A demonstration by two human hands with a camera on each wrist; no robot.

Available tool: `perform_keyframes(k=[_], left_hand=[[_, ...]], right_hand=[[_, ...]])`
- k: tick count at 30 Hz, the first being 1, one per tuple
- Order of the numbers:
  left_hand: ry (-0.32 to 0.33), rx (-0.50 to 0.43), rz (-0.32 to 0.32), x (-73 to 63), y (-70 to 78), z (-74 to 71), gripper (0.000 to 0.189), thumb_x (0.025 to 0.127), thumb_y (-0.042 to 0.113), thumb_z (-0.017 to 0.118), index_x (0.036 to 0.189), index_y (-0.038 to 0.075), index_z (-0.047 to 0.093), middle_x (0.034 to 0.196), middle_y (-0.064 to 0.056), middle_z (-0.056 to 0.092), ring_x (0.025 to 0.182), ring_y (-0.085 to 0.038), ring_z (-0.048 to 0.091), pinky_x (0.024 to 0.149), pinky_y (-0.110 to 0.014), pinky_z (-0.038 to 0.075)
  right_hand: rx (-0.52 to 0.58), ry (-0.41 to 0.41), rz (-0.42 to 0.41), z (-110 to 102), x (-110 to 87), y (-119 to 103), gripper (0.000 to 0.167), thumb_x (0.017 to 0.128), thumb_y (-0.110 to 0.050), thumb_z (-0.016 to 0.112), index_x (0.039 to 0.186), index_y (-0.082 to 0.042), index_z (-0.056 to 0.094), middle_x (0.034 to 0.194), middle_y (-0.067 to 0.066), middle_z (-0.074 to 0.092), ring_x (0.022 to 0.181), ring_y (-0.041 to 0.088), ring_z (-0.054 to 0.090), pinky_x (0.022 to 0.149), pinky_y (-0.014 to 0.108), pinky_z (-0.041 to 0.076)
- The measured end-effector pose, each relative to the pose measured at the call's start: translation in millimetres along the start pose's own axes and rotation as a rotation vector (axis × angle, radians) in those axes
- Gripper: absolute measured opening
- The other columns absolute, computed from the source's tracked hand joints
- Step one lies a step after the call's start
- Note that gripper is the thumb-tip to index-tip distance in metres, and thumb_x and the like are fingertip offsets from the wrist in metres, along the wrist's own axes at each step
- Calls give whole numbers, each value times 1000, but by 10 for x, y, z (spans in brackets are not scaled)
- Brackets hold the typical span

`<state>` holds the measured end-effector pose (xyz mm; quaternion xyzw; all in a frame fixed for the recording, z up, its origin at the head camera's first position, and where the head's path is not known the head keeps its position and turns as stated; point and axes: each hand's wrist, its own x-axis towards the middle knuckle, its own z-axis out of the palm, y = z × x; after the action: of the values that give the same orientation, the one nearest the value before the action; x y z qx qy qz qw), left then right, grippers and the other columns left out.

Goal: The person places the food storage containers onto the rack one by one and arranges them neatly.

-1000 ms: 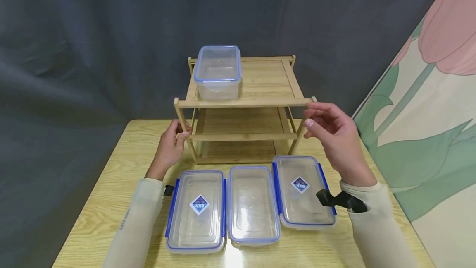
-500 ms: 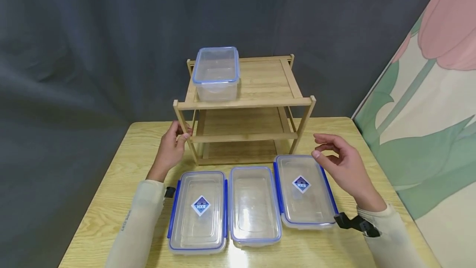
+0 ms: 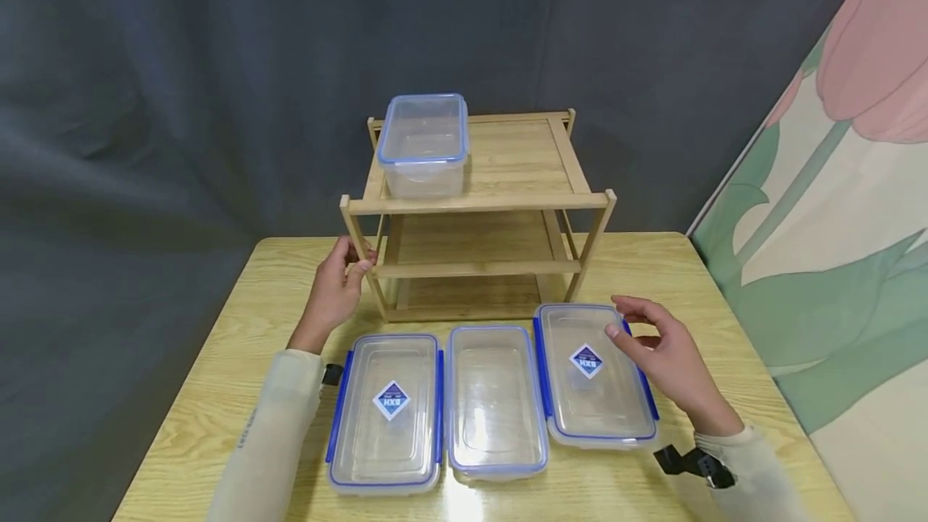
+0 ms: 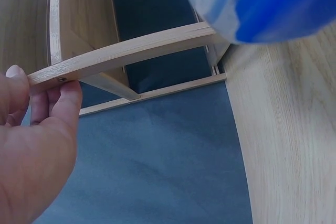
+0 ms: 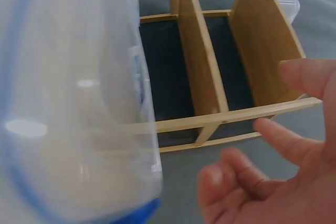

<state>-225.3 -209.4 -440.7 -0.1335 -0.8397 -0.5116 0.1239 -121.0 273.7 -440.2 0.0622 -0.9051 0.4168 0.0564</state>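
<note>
My left hand (image 3: 332,290) pinches the left front leg of a three-tier wooden shelf rack (image 3: 478,201); the left wrist view shows thumb and fingers on either side of the leg (image 4: 105,59). Over the upper right corner of the right-hand lidded plastic food container (image 3: 598,405), my right hand (image 3: 670,361) hovers with loosely bent fingers and nothing between them. That container has blue side clips and a diamond label. In the right wrist view its blurred clear side (image 5: 89,103) fills the left, beside the spread fingers (image 5: 286,140).
Two more flat containers lie left of it: a middle one (image 3: 496,425) and a labelled left one (image 3: 362,457). A deeper blue-rimmed container (image 3: 426,135) sits on the rack's top left. Behind the wooden table (image 3: 210,401) hangs a dark curtain (image 3: 290,63); a tulip-patterned panel (image 3: 819,280) stands right.
My right hand has left the rack's right front leg and come down toward me, over the right container's upper right corner. The left hand keeps its grip on the left leg.
</note>
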Motion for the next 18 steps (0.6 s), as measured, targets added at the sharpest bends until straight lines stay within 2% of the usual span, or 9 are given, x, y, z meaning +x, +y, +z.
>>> perform_keyframes(k=[3, 7, 10, 14, 18], left_hand=[[4, 8, -1, -16, -1, -11, 21, 110, 8, 53, 128, -2, 54, 123, -22, 68, 121, -38, 66, 99, -58, 56], [-1, 6, -3, -3, 5, -18, 21, 110, 9, 53, 128, -1, 53, 123, -22, 67, 123, -39, 65, 101, -59, 56], [1, 0, -13, -9, -4, -25, 21, 110, 8, 53, 129, -2, 53, 124, -23, 67, 123, -40, 65, 102, -60, 55], [2, 3, -11, -19, -5, -22, 21, 110, 8, 52, 129, -2, 53, 124, -24, 67, 123, -40, 65, 102, -61, 55], [0, -2, -2, -15, -14, -1, 20, 110, 8, 53, 128, -2, 53, 122, -22, 66, 121, -39, 65, 100, -60, 56]], right_hand=[[-2, -58, 48, 44, -19, 64, 56, 103, -32, 72, 150, -7, 55, 152, 21, 54, 133, 39, 52, 96, 36, 56], [23, -103, 93, 93, -60, 136, 60, 103, -32, 72, 153, -6, 52, 160, 26, 43, 144, 49, 42, 105, 68, 46], [31, -125, 105, 124, -70, 182, 62, 103, -31, 72, 155, -6, 49, 163, 28, 37, 147, 51, 38, 107, 74, 42], [25, -125, 106, 145, -86, 247, 67, 102, -31, 73, 157, -5, 45, 164, 31, 31, 147, 55, 36, 108, 75, 43], [21, -139, 151, 173, -143, 345, 75, 102, -35, 73, 161, -4, 38, 165, 33, 28, 144, 57, 37, 106, 75, 46]])
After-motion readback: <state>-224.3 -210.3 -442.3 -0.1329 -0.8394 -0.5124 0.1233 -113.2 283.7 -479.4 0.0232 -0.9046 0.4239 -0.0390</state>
